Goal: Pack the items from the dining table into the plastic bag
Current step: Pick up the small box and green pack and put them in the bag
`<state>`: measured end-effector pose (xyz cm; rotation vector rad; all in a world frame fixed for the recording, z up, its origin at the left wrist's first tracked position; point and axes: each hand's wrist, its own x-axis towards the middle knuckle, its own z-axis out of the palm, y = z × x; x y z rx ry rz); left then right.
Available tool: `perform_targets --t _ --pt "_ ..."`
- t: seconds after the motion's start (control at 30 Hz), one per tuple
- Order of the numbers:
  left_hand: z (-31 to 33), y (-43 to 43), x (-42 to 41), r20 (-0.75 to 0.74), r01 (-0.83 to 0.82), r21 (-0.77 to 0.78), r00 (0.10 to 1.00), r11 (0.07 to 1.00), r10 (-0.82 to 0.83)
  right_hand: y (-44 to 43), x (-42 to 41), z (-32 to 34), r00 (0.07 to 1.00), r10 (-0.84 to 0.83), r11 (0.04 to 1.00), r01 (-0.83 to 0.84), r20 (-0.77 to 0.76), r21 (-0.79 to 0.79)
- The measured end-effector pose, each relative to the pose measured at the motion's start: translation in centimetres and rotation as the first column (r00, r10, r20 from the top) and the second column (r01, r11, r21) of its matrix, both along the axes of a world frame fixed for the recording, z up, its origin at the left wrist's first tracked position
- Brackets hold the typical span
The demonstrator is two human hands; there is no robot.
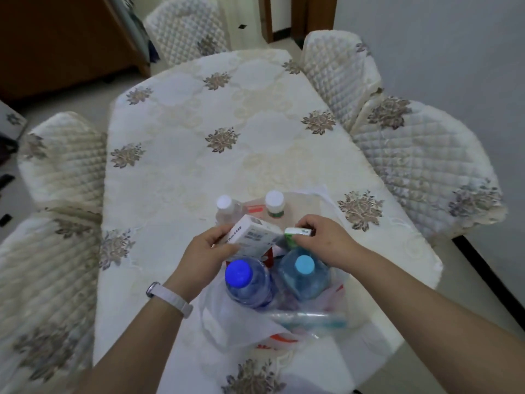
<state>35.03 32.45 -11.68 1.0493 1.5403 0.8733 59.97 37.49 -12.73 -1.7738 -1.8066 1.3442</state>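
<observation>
Head view: left hand [208, 245] grips white box [254, 236]; right hand [324, 237] pinches green box [297, 233].

Cream cloth with brown flower motifs covers the dining table [199, 109]. Quilted chairs crowd round it, one at the far end [184, 27]. Pale wall [440, 38] on the right, dark wooden cabinet [56, 38] top left, light floor [71, 100] below.

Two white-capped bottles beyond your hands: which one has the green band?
The white-capped bottle on the right, nearer the right hand; a green band rings its body. The left white-capped bottle is clear, with no green.
</observation>
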Motion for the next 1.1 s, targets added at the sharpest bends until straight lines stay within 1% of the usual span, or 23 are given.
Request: perform_targets --t 0.03,0.1,0.13,0.17,0.23,0.33,0.43,0.53,0.63,0.77,0.8,0.9,1.0,1.03,1.1 --pt "-0.3 -0.2 -0.1 -0.054 0.019 0.030 0.998 0.999 -0.018 0.0 0.1 0.0 1.000 0.008 1.000 -0.008 0.015 0.003" --pt "-0.8 -0.8 -0.3 -0.235 0.073 0.104 0.971 0.992 -0.047 -0.1 0.2 0.2 0.999 0.010 0.999 -0.012 0.033 0.041" --pt "-1.1 -1.1 -0.5 -0.296 0.071 0.144 0.955 0.987 -0.026 -0.2 0.3 0.3 0.999 0.011 0.998 -0.014 0.035 0.068" --pt "-1.4 -1.4 -0.7 -0.316 0.037 0.171 0.948 0.985 0.019 -0.4 0.4 0.5 0.999 0.015 0.995 -0.018 0.036 0.097" --pt "-2.0 -2.1 -1.1 -0.299 -0.093 0.201 0.942 0.975 0.151 -1.0 0.7 0.8 0.998 0.032 0.986 -0.039 0.048 0.163" --pt "-3.2 -3.2 -1.8 -0.312 -0.276 0.178 0.894 0.944 0.320 -2.4 1.6 1.0 0.996 0.014 0.935 -0.043 0.086 0.352" --pt "-5.1 -4.8 -2.9 -0.405 -0.357 0.128 0.832 0.925 0.378 -3.8 3.1 0.2 0.992 -0.083 0.842 0.018 0.096 0.540" --pt "-6.2 -6.9 -3.5 -0.371 -0.427 0.028 0.835 0.904 0.406 -4.8 4.7 -0.9 0.975 -0.210 0.782 0.118 0.080 0.611" --pt "-6.3 -8.4 -3.0 -0.321 -0.435 -0.067 0.862 0.898 0.393 -5.6 5.7 -1.9 0.955 -0.288 0.802 0.198 0.074 0.564" --pt "-5.6 -7.8 -2.1 -0.294 -0.453 -0.121 0.866 0.883 0.404 -6.2 5.8 -2.3 0.942 -0.335 0.872 0.306 0.009 0.382" --pt "-5.6 -7.3 -2.0 -0.305 -0.453 -0.137 0.865 0.881 0.398 -6.2 5.7 -2.4 0.944 -0.329 0.879 0.306 -0.001 0.365" --pt "-5.2 -6.5 -1.3 -0.363 -0.446 -0.173 0.858 0.878 0.364 -6.4 5.4 -2.0 0.950 -0.308 0.897 0.270 0.058 0.349" --pt "-5.5 -7.4 -1.2 -0.425 -0.482 -0.245 0.833 0.842 0.353 -7.0 5.1 -1.4 0.953 -0.293 0.909 0.256 0.071 0.328" --pt "-5.6 -7.8 -1.2 -0.431 -0.464 -0.289 0.844 0.837 0.319 -7.2 5.0 -1.2 0.956 -0.284 0.914 0.248 0.069 0.321" --pt "-5.6 -8.8 -1.0 -0.372 -0.423 -0.345 0.881 0.838 0.292 -7.7 5.1 -0.9 0.964 -0.262 0.924 0.239 0.038 0.298"
